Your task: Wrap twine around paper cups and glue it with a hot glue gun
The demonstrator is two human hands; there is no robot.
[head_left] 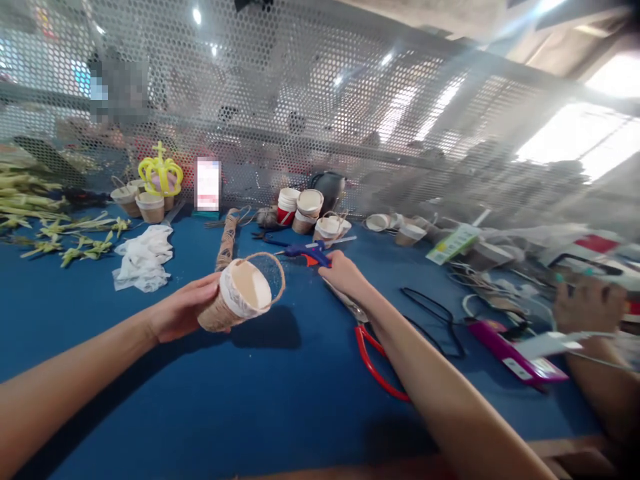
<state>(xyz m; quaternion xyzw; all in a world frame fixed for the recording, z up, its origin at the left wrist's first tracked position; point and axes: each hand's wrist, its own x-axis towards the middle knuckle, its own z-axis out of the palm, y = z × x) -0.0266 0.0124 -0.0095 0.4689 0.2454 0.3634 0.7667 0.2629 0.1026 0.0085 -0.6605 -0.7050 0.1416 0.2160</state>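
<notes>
A twine-wrapped cup (233,301) tilts above the blue table (210,407), the left hand (184,305) curled round its side. Beyond and right of the cup, the right hand (344,275) pinches a hot-glue gun (310,250); nearer, right of the cup, lie red-handled scissors (361,332). Picking up the gun seems in hand; lifting it calls for a steady cup.

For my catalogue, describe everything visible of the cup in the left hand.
The cup has brown twine-like wrapping below, a white lacy band near its rim, a pale interior and an arched, cord-like handle. The left hand grips its side, holding it above the blue tabletop, mouth tilted up and rightward.
</notes>
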